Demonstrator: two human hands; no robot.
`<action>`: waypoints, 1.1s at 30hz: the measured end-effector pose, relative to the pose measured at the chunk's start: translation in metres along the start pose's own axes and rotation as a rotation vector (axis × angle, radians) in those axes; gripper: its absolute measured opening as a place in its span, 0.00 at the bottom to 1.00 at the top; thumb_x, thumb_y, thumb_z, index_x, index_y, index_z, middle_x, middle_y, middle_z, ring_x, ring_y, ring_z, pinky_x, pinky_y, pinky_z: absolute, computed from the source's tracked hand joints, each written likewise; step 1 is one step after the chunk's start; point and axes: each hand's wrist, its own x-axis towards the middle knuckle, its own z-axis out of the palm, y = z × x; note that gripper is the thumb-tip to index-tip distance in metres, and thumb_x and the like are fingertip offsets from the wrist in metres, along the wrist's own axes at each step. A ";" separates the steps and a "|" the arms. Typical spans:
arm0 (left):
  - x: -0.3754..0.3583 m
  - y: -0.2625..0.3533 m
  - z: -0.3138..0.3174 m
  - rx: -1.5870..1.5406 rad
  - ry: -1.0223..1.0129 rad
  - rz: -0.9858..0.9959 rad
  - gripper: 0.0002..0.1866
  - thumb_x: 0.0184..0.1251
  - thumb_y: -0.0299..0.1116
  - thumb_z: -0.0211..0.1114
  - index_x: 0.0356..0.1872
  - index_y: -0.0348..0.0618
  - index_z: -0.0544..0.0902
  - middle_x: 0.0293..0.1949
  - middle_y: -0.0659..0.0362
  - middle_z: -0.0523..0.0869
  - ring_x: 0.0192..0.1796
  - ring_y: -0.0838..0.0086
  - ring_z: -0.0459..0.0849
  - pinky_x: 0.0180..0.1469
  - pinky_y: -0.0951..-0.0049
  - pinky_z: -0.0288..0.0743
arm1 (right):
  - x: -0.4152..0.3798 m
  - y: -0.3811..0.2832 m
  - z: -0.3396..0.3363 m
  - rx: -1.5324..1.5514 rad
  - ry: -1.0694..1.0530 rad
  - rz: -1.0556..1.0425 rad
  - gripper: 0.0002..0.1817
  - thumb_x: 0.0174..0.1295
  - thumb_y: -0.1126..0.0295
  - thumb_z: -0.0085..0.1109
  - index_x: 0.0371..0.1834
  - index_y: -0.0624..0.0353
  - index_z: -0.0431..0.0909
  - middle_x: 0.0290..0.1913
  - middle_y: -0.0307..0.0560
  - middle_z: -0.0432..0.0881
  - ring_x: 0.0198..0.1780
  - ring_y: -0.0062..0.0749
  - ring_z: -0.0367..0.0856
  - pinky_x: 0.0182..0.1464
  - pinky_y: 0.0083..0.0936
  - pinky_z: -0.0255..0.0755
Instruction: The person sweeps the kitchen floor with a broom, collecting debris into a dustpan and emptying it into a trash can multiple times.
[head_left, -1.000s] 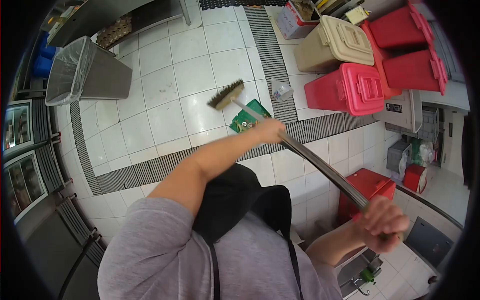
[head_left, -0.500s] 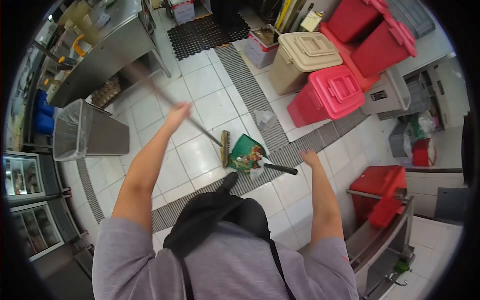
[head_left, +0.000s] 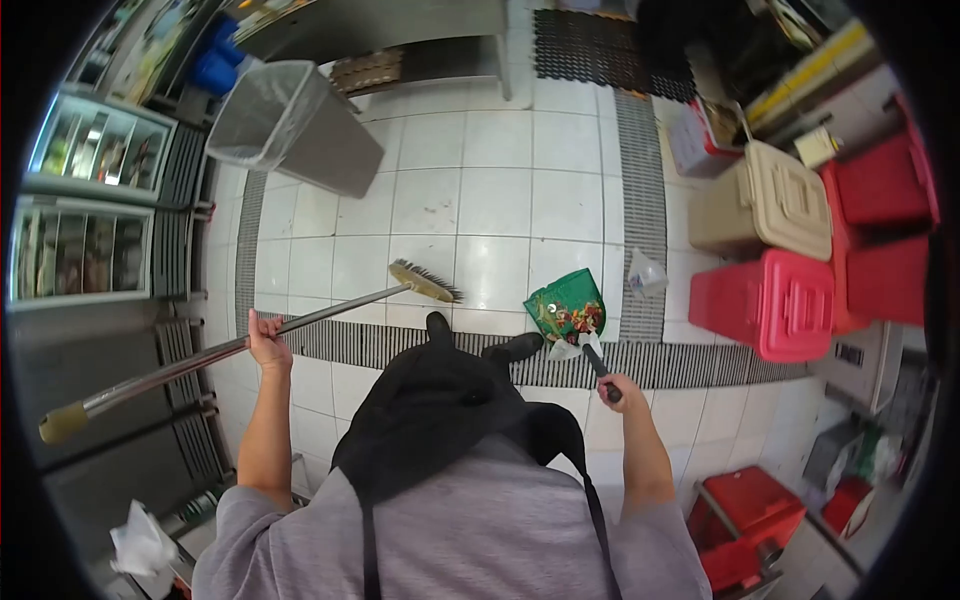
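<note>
My left hand [head_left: 268, 342] is closed round the metal handle of a broom [head_left: 345, 305], which slants across the view to the left. Its bristled head [head_left: 424, 281] is close over the white floor tiles, just beyond my left shoe [head_left: 438, 328]. With my right hand [head_left: 622, 393] I grip the dark handle of a green dustpan [head_left: 572, 305]. Colourful scraps of sweepings [head_left: 575, 318] lie in the pan, and a pale piece of plastic or paper [head_left: 567, 350] hangs at its handle end. My right shoe [head_left: 515, 348] stands left of the pan.
A grey lined bin [head_left: 330, 150] stands at the far left, by a steel table [head_left: 440, 35]. Along the right are a beige lidded bin [head_left: 770, 205] and a red one [head_left: 765, 300]. A clear plastic bag [head_left: 646, 273] lies on the drain grating [head_left: 642, 200]. Glass-fronted fridges [head_left: 100, 150] line the left.
My right hand has taken hold of the dustpan's handle. The broom has swung over to the left, its handle now low across that side. My view has turned left.
</note>
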 end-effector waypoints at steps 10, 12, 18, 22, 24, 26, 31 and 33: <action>0.047 -0.030 -0.146 0.031 0.708 0.176 0.22 0.54 0.48 0.61 0.13 0.50 0.62 0.14 0.66 0.62 0.23 0.77 0.62 0.37 0.74 0.64 | -0.156 -0.011 0.235 -0.627 -0.171 -0.459 0.08 0.48 0.76 0.51 0.31 0.62 0.64 0.16 0.40 0.68 0.11 0.22 0.67 0.10 0.19 0.62; 0.052 -0.047 -0.179 0.077 0.768 0.147 0.21 0.54 0.49 0.61 0.14 0.48 0.64 0.16 0.65 0.63 0.25 0.77 0.63 0.39 0.74 0.63 | -0.190 -0.013 0.295 -0.688 -0.291 -0.542 0.11 0.49 0.76 0.51 0.36 0.61 0.63 0.16 0.40 0.68 0.10 0.22 0.66 0.09 0.18 0.61; 0.060 -0.019 -0.230 0.116 0.941 0.060 0.22 0.54 0.49 0.60 0.12 0.47 0.64 0.15 0.64 0.63 0.26 0.76 0.63 0.40 0.73 0.61 | -0.235 -0.017 0.493 -0.936 -0.515 -0.832 0.18 0.49 0.77 0.52 0.45 0.63 0.63 0.16 0.41 0.68 0.10 0.22 0.66 0.10 0.18 0.60; 0.058 -0.016 -0.256 0.111 0.900 0.078 0.22 0.55 0.49 0.59 0.11 0.47 0.64 0.15 0.64 0.64 0.26 0.76 0.64 0.39 0.74 0.61 | -0.159 -0.016 0.621 -1.117 -0.416 -1.208 0.33 0.48 0.76 0.54 0.60 0.57 0.55 0.18 0.45 0.72 0.13 0.28 0.71 0.14 0.23 0.64; 0.054 -0.022 -0.266 0.099 0.721 0.097 0.22 0.57 0.48 0.57 0.12 0.46 0.65 0.15 0.63 0.65 0.25 0.76 0.66 0.37 0.74 0.61 | -0.118 -0.006 0.661 -1.252 -0.162 -1.531 0.34 0.45 0.75 0.58 0.58 0.61 0.57 0.20 0.45 0.72 0.14 0.28 0.73 0.16 0.24 0.67; 0.047 -0.022 -0.270 0.124 0.725 0.098 0.21 0.58 0.46 0.56 0.12 0.47 0.64 0.15 0.63 0.67 0.25 0.76 0.67 0.36 0.74 0.61 | -0.024 -0.021 0.683 -1.246 -0.129 -1.921 0.31 0.44 0.75 0.58 0.55 0.64 0.59 0.21 0.48 0.73 0.14 0.30 0.73 0.15 0.25 0.68; 0.030 -0.029 -0.275 0.122 0.665 0.100 0.19 0.60 0.42 0.54 0.13 0.46 0.64 0.16 0.63 0.66 0.24 0.76 0.65 0.35 0.75 0.62 | 0.077 -0.017 0.699 -1.410 0.035 -1.185 0.16 0.43 0.77 0.57 0.35 0.68 0.64 0.19 0.51 0.73 0.11 0.31 0.72 0.11 0.26 0.66; 0.034 -0.024 -0.282 0.096 0.628 0.081 0.19 0.60 0.42 0.54 0.14 0.45 0.65 0.16 0.63 0.67 0.26 0.76 0.66 0.36 0.75 0.61 | 0.059 0.000 0.720 -1.350 0.013 -1.120 0.11 0.43 0.78 0.56 0.28 0.67 0.64 0.14 0.47 0.70 0.11 0.29 0.71 0.10 0.25 0.64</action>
